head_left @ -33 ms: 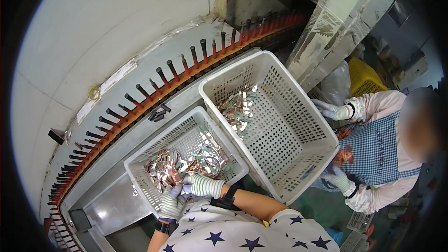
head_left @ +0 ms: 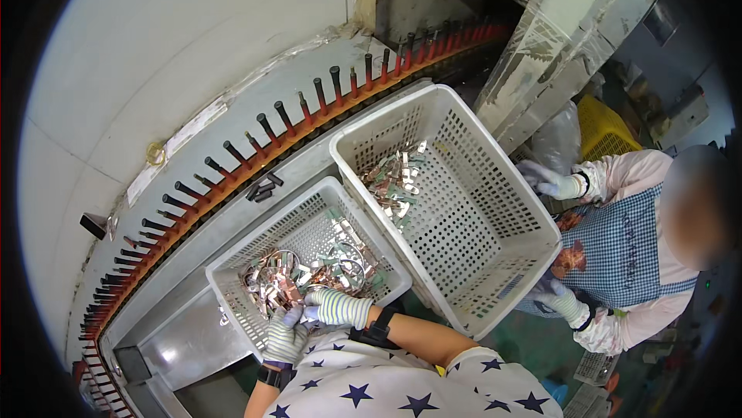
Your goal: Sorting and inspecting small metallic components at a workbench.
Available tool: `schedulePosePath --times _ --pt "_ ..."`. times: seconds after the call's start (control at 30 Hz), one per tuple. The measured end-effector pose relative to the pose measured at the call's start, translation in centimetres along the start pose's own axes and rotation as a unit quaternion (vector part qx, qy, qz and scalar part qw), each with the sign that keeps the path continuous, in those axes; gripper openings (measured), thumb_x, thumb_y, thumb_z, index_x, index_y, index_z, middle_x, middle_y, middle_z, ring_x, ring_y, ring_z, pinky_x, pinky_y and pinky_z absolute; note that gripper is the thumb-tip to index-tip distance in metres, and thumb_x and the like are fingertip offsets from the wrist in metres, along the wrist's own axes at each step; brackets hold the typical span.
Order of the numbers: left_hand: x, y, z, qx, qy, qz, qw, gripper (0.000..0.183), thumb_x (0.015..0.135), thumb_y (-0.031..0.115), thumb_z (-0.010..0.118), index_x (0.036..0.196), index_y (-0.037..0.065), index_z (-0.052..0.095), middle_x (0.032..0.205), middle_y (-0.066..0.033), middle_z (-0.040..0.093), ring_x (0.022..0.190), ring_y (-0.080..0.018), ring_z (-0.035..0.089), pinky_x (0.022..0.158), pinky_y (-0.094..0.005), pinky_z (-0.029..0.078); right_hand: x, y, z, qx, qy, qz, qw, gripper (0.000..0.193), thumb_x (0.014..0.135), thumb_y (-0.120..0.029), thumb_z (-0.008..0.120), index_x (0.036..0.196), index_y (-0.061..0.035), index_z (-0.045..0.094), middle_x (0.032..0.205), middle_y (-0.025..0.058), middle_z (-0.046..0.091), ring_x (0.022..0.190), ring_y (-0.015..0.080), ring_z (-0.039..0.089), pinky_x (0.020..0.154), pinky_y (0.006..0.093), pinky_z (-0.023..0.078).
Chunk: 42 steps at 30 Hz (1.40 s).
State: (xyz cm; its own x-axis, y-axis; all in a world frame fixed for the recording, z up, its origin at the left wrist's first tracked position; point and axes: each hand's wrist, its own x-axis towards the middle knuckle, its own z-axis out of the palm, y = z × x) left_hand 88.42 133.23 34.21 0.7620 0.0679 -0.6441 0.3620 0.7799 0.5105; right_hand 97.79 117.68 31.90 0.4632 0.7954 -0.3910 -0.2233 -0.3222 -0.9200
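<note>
Both my hands wear striped knit gloves and meet at the near edge of the smaller white crate [head_left: 232, 303]. My left hand [head_left: 285, 339] has its fingers pinched together. Beside it, my right hand [head_left: 342, 309] reaches in from the right, its fingers curled and pressed close to the left fingertips. Whatever lies between the fingers is too small or hidden to make out. Just beyond the fingertips is a heap of copper-coloured and silvery metal pieces [head_left: 280, 285], with thin wire rings and greenish bits among them.
A larger white crate [head_left: 495, 252] holds a smaller pile of similar pieces [head_left: 396, 182]. Behind the crates curves a conveyor of red pegs [head_left: 282, 133] with black tips. Small black tubes [head_left: 263, 187] lie on the ledge. At right stands a gloved co-worker in a checked apron [head_left: 618, 244].
The conveyor pegs have shifted slightly to the left. The co-worker's gloved hands have moved a little by the large crate. My own hands look almost unchanged.
</note>
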Motion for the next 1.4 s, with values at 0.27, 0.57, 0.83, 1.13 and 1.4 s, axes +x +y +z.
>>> schedulePosePath --times 0.27,0.57,0.83,1.13,1.4 --pt "-0.7 1.4 1.6 -0.047 -0.108 -0.017 0.993 0.046 0.091 -0.002 0.059 0.135 0.006 0.047 0.122 -0.0075 0.060 0.113 -0.0206 0.059 0.103 -0.0357 0.047 0.7 1.2 1.1 0.029 0.013 -0.065 0.997 0.034 0.090 -0.022 0.062 0.112 0.0042 0.064 0.096 0.0158 0.070 0.085 0.0234 0.066 0.079 0.0361 0.052" --pt "-1.4 0.8 -4.9 -0.066 -0.130 -0.046 0.988 0.036 0.095 0.000 0.056 0.131 0.004 0.049 0.117 -0.0117 0.063 0.101 -0.0219 0.066 0.091 -0.0354 0.055 0.4 -0.5 3.7 0.091 -0.074 -0.006 0.993 0.030 0.097 -0.016 0.060 0.122 -0.0002 0.061 0.109 0.0060 0.067 0.098 0.0134 0.061 0.088 0.0288 0.052" --pt "-3.6 1.3 -5.8 -0.073 -0.078 -0.013 0.994 0.046 0.094 -0.005 0.054 0.137 0.007 0.043 0.122 -0.0100 0.061 0.109 -0.0211 0.061 0.095 -0.0343 0.052 1.2 0.2 6.5 -0.021 -0.032 0.002 0.999 0.026 0.097 -0.020 0.061 0.113 -0.0007 0.066 0.097 0.0046 0.070 0.086 0.0132 0.064 0.077 0.0300 0.053" --pt "-3.8 2.0 -7.7 -0.012 -0.040 0.047 0.998 0.049 0.092 -0.005 0.057 0.137 0.005 0.043 0.120 -0.0090 0.061 0.107 -0.0194 0.062 0.091 -0.0337 0.053 2.1 0.8 8.0 -0.022 -0.045 -0.004 0.999 0.028 0.094 -0.021 0.062 0.114 -0.0007 0.068 0.100 0.0113 0.072 0.091 0.0188 0.066 0.083 0.0310 0.053" --pt "-3.8 1.9 -13.0 -0.114 0.018 0.072 0.991 0.040 0.092 -0.002 0.058 0.130 0.006 0.047 0.114 -0.0119 0.062 0.101 -0.0280 0.066 0.094 -0.0456 0.056 9.1 7.3 4.2 -0.294 0.094 0.076 0.948 0.026 0.086 -0.011 0.062 0.110 -0.0028 0.070 0.097 0.0166 0.072 0.085 0.0256 0.069 0.079 0.0365 0.055"
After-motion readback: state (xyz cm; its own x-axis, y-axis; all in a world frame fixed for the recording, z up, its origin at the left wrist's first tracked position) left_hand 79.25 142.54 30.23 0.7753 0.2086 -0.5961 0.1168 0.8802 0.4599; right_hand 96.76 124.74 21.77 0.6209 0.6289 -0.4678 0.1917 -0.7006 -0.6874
